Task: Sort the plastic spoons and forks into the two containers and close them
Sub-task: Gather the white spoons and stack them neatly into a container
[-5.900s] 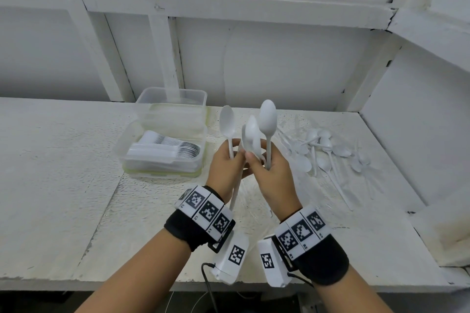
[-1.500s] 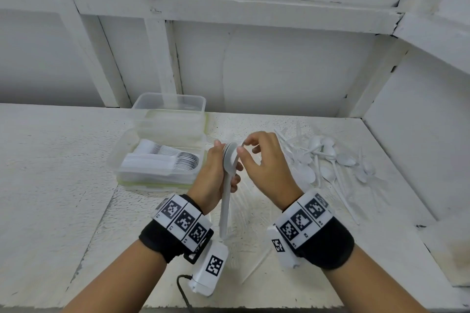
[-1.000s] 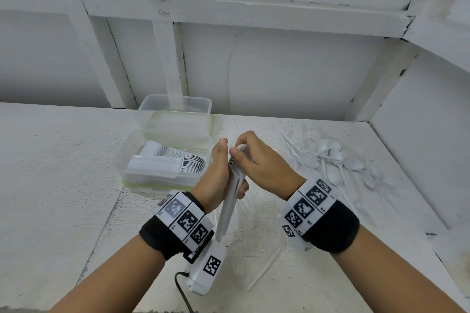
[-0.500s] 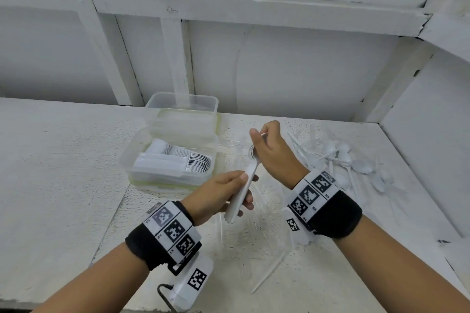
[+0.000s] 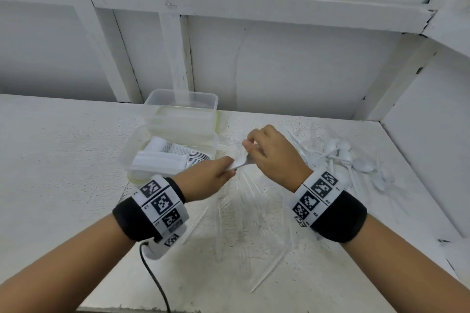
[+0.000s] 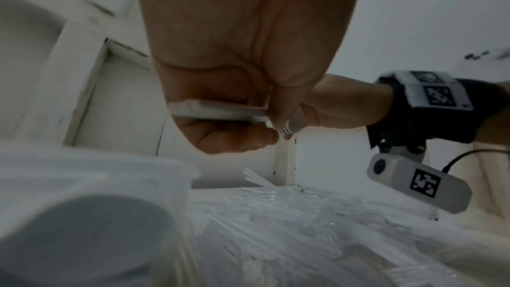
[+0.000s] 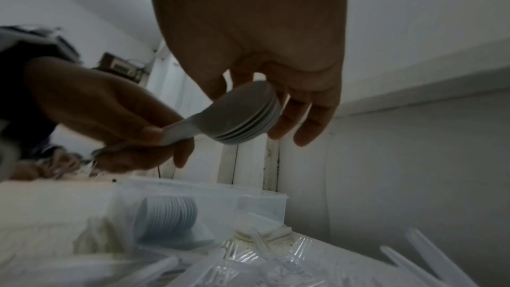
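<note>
Both hands grip the nested spoon stack (image 7: 242, 115), left hand (image 5: 206, 178) on handles, right hand (image 5: 272, 152) at bowls; I'd keep it squared going into the container (image 5: 132, 150).

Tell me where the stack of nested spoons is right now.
In the head view the spoon stack is above the table centre, held between the left hand and right hand, just right of the open container.

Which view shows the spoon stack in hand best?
Right wrist: the spoon stack shows its nested bowls and handles clearly. Left wrist shows only the handles and bowl edges. Head view: a sliver between the hands.
</note>
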The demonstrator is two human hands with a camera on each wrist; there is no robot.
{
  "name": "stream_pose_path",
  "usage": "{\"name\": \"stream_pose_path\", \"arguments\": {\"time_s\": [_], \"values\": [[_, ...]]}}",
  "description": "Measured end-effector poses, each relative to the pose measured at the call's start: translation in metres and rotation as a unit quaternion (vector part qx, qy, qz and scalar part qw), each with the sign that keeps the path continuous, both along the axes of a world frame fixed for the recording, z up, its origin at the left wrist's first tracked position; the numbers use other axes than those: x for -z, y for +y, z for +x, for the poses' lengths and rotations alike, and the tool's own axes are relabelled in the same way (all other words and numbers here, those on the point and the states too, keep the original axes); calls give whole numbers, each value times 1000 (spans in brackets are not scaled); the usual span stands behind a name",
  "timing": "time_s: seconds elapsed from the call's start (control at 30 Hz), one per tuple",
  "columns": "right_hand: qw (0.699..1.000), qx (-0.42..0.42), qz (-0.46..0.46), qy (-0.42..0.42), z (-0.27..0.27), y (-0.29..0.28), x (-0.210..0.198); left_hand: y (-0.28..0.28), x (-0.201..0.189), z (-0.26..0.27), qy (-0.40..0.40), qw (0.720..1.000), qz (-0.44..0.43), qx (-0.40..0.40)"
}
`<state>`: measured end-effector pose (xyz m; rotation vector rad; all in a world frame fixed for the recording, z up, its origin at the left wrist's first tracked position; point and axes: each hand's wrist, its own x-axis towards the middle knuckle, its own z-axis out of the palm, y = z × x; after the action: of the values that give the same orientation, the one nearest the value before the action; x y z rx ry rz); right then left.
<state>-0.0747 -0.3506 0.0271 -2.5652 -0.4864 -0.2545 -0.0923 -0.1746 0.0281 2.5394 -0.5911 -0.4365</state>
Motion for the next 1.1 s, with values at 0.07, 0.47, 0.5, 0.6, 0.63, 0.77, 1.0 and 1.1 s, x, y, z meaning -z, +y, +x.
{"name": "stream_pose_path", "arguments": {"time_s": [0.07,0.47,0.5,0.6,0.63,0.77,1.0,1.1], "values": [[993,-57,-76,-70,-4,2,3,8,-4,5,-32,998,46,26],[946,-210,-186,-161,7,46,9,64,-5,17,-34,999,14,12],[944,-217,-195,-155,10,53,10,73,-6,21,-30,999,6,14],[946,-213,-207,-130,24,70,9,104,-16,38,-48,993,-85,-64],[952,-208,-201,-102,30,76,6,115,-18,45,-73,985,-109,-112],[971,-142,-190,-5,56,99,1,159,-13,76,-110,941,-58,-314],[970,-117,-190,96,85,142,15,176,10,86,170,870,-177,-427],[965,-119,-195,127,86,149,22,176,16,85,179,865,-192,-428]]}}
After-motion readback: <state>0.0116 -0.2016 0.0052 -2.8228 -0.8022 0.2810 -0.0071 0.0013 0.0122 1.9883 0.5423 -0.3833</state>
